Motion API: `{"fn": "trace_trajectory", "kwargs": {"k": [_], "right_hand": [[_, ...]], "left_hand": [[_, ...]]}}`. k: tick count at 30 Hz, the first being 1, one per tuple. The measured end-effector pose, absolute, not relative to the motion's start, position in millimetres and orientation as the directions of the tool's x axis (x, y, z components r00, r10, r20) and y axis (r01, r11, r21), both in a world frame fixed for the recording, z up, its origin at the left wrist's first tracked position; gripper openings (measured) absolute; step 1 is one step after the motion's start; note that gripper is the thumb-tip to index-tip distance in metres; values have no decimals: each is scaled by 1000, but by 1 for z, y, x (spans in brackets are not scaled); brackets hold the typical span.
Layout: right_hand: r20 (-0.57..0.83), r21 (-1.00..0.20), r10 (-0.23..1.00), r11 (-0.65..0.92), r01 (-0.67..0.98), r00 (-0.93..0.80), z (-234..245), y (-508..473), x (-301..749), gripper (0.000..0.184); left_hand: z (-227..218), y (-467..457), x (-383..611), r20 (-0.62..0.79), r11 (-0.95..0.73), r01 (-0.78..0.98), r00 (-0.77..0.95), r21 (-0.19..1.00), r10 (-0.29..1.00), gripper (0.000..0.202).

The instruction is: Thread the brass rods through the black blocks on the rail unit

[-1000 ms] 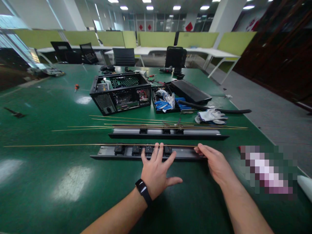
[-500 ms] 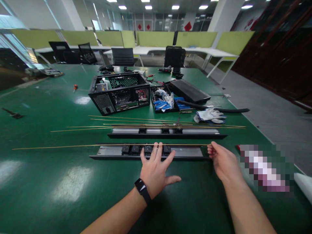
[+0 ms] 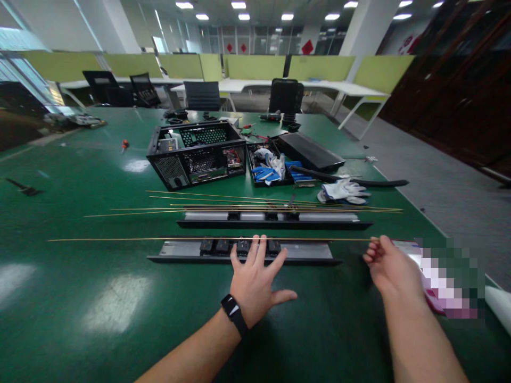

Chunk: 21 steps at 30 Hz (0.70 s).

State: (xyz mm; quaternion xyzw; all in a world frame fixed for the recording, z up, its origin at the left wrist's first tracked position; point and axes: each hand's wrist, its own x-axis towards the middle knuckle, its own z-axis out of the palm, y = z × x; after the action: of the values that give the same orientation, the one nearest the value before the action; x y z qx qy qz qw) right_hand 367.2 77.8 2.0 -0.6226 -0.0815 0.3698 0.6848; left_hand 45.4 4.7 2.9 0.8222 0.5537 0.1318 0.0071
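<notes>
My left hand [image 3: 257,279], with a black watch on the wrist, lies flat and open on the near black rail [image 3: 311,255], fingers spread over its black clips [image 3: 239,246]. My right hand [image 3: 389,266] is to the right of the rail's end, fingers curled and pinched on the right end of a thin brass rod [image 3: 159,239]. The rod runs left across the rail's far side and over the green table [image 3: 80,298].
A second black rail [image 3: 275,219] lies beyond, with several brass rods [image 3: 199,205] across it. Further back are an open black computer case [image 3: 195,151], a tray with blue-white gloves [image 3: 269,165], a black panel [image 3: 309,149], white gloves [image 3: 343,190] and a black hose [image 3: 375,182]. The table's edge is at right.
My right hand has slid right, from over the rail's right end to beyond it, drawing the brass rod rightward along the rail. My left hand has stayed on the clips.
</notes>
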Motion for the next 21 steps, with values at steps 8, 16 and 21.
{"fn": "trace_trajectory", "kwargs": {"k": [8, 16, 21], "right_hand": [[-366, -903, 597, -41, -428, 714, 18, 75, 360, 20], [-343, -911, 563, -6, -411, 752, 20, 75, 375, 21], [-325, -922, 575, -17, -387, 751, 21, 74, 378, 24]], "left_hand": [[3, 5, 46, 214, -385, 909, 349, 159, 912, 89], [3, 5, 45, 203, -389, 902, 353, 185, 913, 89], [3, 4, 46, 204, -386, 905, 350, 181, 914, 89]]}}
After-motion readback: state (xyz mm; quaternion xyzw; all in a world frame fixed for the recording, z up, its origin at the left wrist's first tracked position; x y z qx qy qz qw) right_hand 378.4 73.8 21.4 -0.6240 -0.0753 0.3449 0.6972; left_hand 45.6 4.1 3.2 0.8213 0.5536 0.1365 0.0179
